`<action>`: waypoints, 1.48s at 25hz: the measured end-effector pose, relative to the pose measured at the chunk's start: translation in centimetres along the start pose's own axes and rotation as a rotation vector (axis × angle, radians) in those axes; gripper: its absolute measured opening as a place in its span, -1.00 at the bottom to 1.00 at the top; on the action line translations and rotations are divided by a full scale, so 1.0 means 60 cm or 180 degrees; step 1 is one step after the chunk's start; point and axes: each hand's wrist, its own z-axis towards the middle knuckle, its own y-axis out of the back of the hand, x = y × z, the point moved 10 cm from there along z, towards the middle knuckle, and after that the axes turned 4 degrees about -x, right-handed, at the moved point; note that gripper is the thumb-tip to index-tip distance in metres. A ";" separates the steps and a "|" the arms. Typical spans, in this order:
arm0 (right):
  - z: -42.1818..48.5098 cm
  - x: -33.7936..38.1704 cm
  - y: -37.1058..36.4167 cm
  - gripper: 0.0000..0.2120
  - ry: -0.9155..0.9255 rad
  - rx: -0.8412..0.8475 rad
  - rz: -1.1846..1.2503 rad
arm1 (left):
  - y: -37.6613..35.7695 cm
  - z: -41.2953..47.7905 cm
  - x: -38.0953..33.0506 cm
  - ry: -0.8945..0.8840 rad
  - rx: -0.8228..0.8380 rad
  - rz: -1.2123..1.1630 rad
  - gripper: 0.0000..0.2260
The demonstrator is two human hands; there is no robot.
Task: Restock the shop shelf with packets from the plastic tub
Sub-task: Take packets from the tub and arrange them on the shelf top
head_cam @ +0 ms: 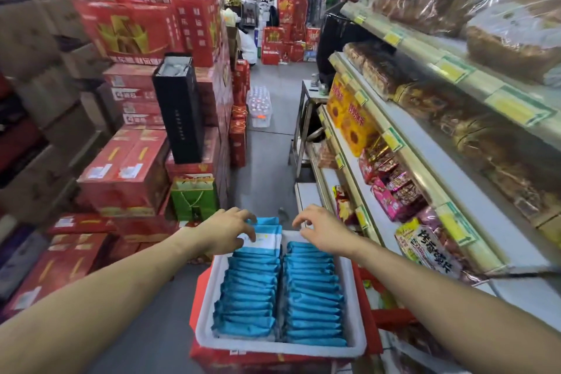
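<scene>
Two near-full rows of blue packets fill our plastic tub; we judge restocking barely begun. Left hand pinches the farthest blue packets; right hand hovers, loosely curled, empty. Shelf stands to our right.

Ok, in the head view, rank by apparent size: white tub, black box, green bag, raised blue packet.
1. white tub
2. black box
3. green bag and raised blue packet look alike, packet nearer, so unranked.
</scene>
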 end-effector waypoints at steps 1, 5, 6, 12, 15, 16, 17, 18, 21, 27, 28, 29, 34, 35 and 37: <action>0.005 -0.002 0.004 -0.78 -0.0035 -0.0057 0.0027 | -0.002 0.004 0.000 0.0002 -0.0028 0.0004 -0.66; 0.028 0.007 0.002 -0.76 -0.0084 -0.0200 0.0137 | -0.006 0.005 -0.009 -0.0170 -0.0259 -0.0039 -0.66; 0.038 0.017 -0.003 -0.76 -0.0048 -0.0203 0.0184 | -0.009 0.003 -0.012 -0.0264 -0.0294 -0.0078 -0.66; 0.119 0.087 -0.079 -0.74 0.0223 0.0343 0.0223 | -0.046 -0.022 -0.050 -0.0868 -0.0258 0.0073 -0.60; 0.133 0.107 -0.117 -0.70 0.0386 0.0711 -0.0089 | -0.042 -0.040 -0.040 -0.0905 -0.0384 -0.0012 -0.55; 0.133 0.112 -0.128 -0.68 0.0452 0.0786 -0.0169 | -0.036 -0.046 -0.034 -0.0894 -0.0375 -0.0162 -0.56; 0.131 0.116 -0.137 -0.67 0.0532 0.0839 -0.0264 | -0.031 -0.051 -0.027 -0.0853 -0.0287 -0.0392 -0.57; 0.127 0.118 -0.144 -0.63 0.0626 0.0881 -0.0370 | -0.025 -0.059 -0.018 -0.0765 -0.0144 -0.0703 -0.56; 0.118 0.109 -0.152 -0.48 0.0801 0.0922 -0.0562 | -0.002 -0.078 0.012 -0.0413 0.0255 -0.1524 -0.49; 0.088 0.050 -0.046 -0.54 0.0323 0.1161 -0.0195 | 0.103 -0.068 0.057 -0.0084 0.0298 -0.2345 -0.53; 0.074 0.040 -0.003 -0.53 0.0221 0.1114 -0.0048 | 0.124 -0.056 0.061 -0.0090 0.0278 -0.2365 -0.53; 0.059 0.031 0.045 -0.52 0.0142 0.1025 0.0097 | 0.147 -0.043 0.065 -0.0100 0.0231 -0.2369 -0.53; -0.049 -0.007 0.350 -0.45 -0.0034 0.0286 -0.0027 | 0.327 0.072 0.003 -0.0532 0.0016 -0.2383 -0.53; -0.075 -0.016 0.414 -0.44 -0.0065 0.0137 -0.0116 | 0.371 0.098 -0.030 -0.0708 -0.0025 -0.2298 -0.54; -0.143 -0.027 0.537 -0.44 -0.0145 -0.0162 -0.0319 | 0.463 0.146 -0.118 -0.1071 -0.0100 -0.2083 -0.55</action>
